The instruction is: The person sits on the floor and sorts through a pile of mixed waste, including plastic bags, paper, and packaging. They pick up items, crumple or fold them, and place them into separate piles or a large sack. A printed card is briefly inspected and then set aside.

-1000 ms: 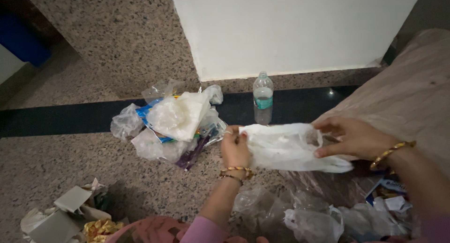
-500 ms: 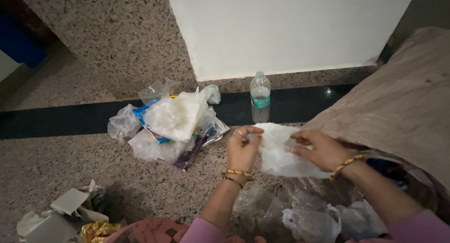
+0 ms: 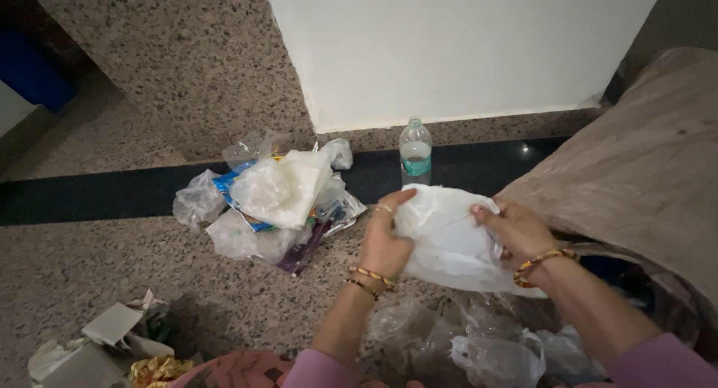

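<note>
A white plastic bag (image 3: pixel 446 237) is folded and bunched between both hands above the speckled floor. My left hand (image 3: pixel 384 238) grips its left edge, thumb and fingers curled over the top. My right hand (image 3: pixel 514 227) grips its right side, fingers wrapped into the plastic. Both wrists wear gold bangles and pink sleeves show at the bottom. Behind the bag stands a clear water bottle (image 3: pixel 415 154) on the dark floor strip.
A heap of clear and white plastic bags with a blue packet (image 3: pixel 277 197) lies to the left. More crumpled clear bags (image 3: pixel 479 347) lie under my arms. Cardboard scraps and gold foil (image 3: pixel 112 343) sit at bottom left. A large brown sack (image 3: pixel 643 163) rises at right.
The bag went from stretched wide to folded smaller, then bunched and raised between my hands. My right hand came in toward the left one.
</note>
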